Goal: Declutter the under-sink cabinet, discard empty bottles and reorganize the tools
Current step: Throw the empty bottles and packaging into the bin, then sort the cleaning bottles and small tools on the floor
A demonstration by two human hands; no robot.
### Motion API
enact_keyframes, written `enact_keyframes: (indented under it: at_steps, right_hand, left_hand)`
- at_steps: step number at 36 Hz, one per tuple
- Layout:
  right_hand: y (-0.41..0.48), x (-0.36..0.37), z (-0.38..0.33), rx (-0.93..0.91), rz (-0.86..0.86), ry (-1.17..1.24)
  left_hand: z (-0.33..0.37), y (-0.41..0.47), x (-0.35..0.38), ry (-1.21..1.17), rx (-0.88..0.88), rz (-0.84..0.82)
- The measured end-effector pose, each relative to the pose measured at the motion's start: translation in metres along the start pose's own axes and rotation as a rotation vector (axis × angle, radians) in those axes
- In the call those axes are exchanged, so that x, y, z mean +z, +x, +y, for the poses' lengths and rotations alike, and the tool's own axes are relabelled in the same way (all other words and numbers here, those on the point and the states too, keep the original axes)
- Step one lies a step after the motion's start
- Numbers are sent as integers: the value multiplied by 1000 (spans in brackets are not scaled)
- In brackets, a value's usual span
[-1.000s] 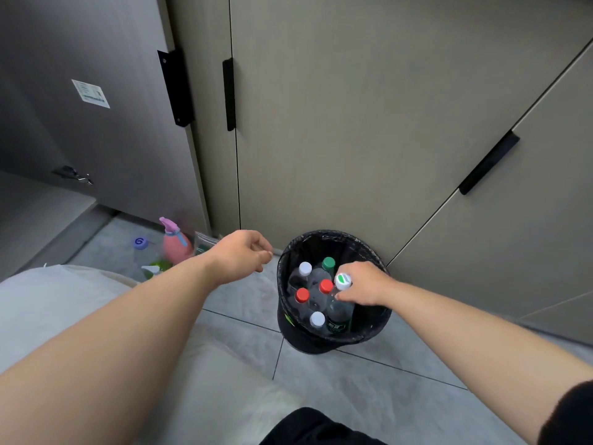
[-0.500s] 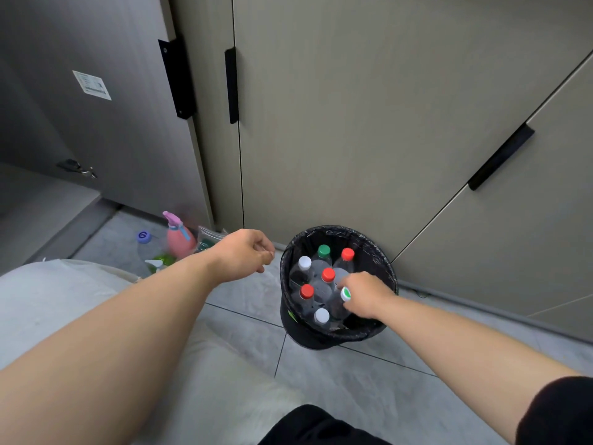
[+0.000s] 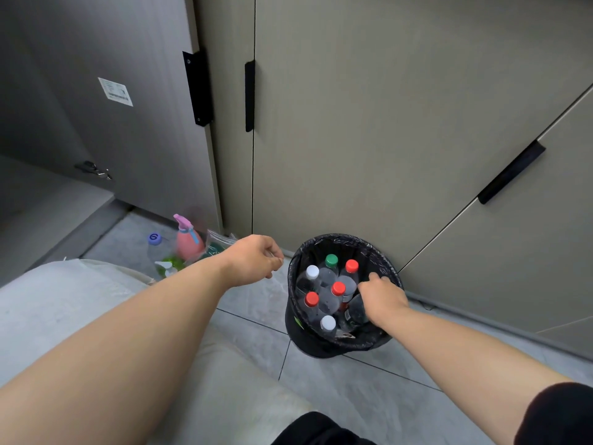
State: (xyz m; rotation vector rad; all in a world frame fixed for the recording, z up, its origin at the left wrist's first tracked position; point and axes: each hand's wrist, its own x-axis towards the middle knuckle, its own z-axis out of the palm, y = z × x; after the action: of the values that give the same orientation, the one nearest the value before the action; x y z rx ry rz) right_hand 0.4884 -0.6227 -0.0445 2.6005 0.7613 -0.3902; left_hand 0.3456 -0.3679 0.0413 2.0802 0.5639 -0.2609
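Right hand [image 3: 382,298] is in the bin [image 3: 321,348], grip curled over the top of a dark bottle [image 3: 353,313]; whether it is clamped cannot be told. Six capped bottles [image 3: 338,288] stand upright in the bin. Left hand [image 3: 253,260] hovers left of the bin, grip loosely curled, holding nothing. Spray bottle [image 3: 187,240] stands farther left of the bin.

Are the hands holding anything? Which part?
The right hand grips a dark bottle by its top, covering the cap, inside the black bin. The left hand holds nothing.
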Motion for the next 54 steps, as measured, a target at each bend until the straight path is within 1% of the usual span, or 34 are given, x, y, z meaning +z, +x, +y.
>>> enact_keyframes:
  at_steps: [3,9,11,13,17,22,25,29,32,34,36,39,42,46,50,54]
  right_hand:
    - [1,4,3,2,0,12]
    - [1,10,5,-50,-85,25]
    - [0,8,4,-60,-86,-3]
    - [0,4,1,-75,-14,-34]
    - [-2,-11,-12,-162,283,29]
    - [-2,-45,-48,-376,505,169]
    - [3,-72,-77,-538,581,286]
    - [13,-104,-118,-754,554,391]
    - [24,-118,-147,-823,457,461]
    - [35,-124,-166,-824,331,495]
    - [48,-128,-182,-804,213,495]
    - [69,-128,-213,-785,74,464]
    - [89,-125,-249,-774,-23,464]
    - [110,-117,-302,-779,-64,459]
    - [125,-106,-355,-752,-51,476]
    - [135,-85,-397,-727,-82,430]
  left_hand:
    - [-1,0,0,2,-1,0]
    - [-7,0,-1,9,-2,4]
    - [-8,2,-1,22,0,4]
    - [-10,3,-1,32,1,4]
    - [-11,4,-2,74,4,15]
    - [-5,1,-14,116,-15,106]
    - [-2,-5,-47,102,-57,155]
    - [-16,-20,-112,92,-95,202]
    - [-45,-34,-156,86,-145,297]
    - [-71,-43,-178,85,-185,356]
    - [-95,-49,-191,87,-214,372]
    - [-134,-55,-202,86,-251,362]
    - [-171,-54,-201,87,-255,319]
    - [-217,-50,-194,76,-273,272]
    - [-260,-44,-189,-2,-317,240]
    - [-290,-37,-179,-65,-344,229]
